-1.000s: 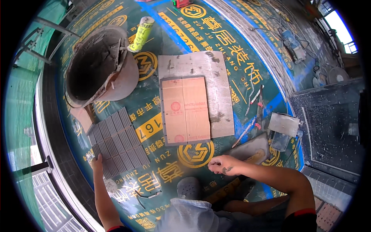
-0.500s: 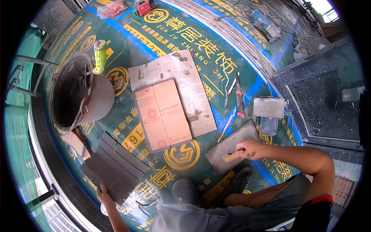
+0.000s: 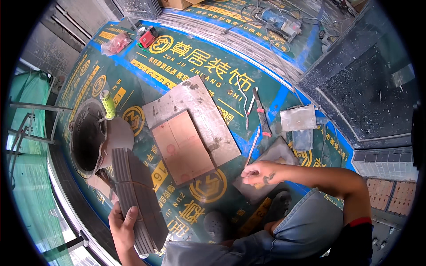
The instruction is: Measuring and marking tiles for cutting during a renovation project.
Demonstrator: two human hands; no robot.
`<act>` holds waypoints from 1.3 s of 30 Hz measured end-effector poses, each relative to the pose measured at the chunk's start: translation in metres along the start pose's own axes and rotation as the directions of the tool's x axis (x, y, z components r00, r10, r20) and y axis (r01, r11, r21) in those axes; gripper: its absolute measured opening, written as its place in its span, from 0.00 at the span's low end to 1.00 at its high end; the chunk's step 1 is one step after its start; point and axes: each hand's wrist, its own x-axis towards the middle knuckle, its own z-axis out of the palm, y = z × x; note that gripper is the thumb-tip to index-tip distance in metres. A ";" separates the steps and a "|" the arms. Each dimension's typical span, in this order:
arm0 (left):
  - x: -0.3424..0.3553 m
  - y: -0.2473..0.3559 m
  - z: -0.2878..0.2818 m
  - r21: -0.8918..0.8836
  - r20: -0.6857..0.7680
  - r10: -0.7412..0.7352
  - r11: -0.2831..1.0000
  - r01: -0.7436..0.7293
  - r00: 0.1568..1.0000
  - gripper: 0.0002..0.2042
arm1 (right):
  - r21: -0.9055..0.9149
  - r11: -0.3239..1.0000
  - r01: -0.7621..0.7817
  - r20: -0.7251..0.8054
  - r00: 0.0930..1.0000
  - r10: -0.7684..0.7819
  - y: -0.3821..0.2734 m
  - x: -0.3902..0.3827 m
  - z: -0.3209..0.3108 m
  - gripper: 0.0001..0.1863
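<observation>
My left hand [image 3: 122, 224] grips the lower left edge of a dark grey ribbed tile sheet [image 3: 133, 186], which is raised and tilted along its length. My right hand [image 3: 255, 173] has its fingers curled, their contents too small to make out, above a grey trowel [image 3: 248, 189] with a wooden handle. A thin pink stick [image 3: 254, 142] lies just beyond that hand. A cardboard-faced panel [image 3: 179, 146] rests on a larger, stained, textured pale sheet [image 3: 199, 102] on the printed green floor covering.
A mortar bucket [image 3: 122, 137] with a green cylinder [image 3: 108, 105] stands left. Long tools [image 3: 262, 111] and a pale plate [image 3: 296, 117] lie right, beside a dark speckled panel [image 3: 350, 102]. A red device [image 3: 147, 37] and blue power tool [image 3: 277, 24] are farther back.
The tile sheet has risen from the floor and tipped in my left hand. My right hand went right to the trowel, then came back slightly left. The view has shifted.
</observation>
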 end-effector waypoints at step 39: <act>0.168 -0.208 0.155 -0.103 -0.128 -0.003 0.995 -0.011 0.992 0.14 | -0.257 0.966 0.025 -0.917 0.310 -0.252 0.043 0.174 -0.091 0.18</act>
